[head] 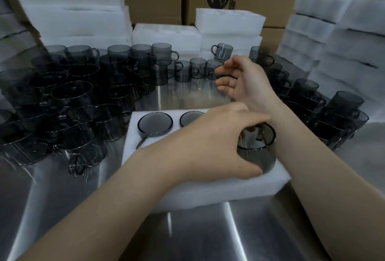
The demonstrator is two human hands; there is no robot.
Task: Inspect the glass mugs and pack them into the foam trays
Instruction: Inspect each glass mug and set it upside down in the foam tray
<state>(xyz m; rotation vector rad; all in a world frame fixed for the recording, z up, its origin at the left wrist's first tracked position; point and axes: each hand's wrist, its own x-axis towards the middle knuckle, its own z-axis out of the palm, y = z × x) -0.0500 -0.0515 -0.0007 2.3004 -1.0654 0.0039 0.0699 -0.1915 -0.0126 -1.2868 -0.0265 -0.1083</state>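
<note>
On a steel table (187, 235), left hand (214, 141) grips a mug (258, 156) in the foam tray (229, 192); right hand (243, 81) open beyond.

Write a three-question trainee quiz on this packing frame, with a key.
1. True or false: the right hand grips a mug.
2. Where is the mug that the left hand holds? A) at the right end of the foam tray; B) on a cardboard box; C) on top of a foam stack.
3. Fill in: besides that mug, ___ mug rims show in the tray's far row.

Key: 1 false, it is open above the steel table; 2 A; 3 two.
</note>
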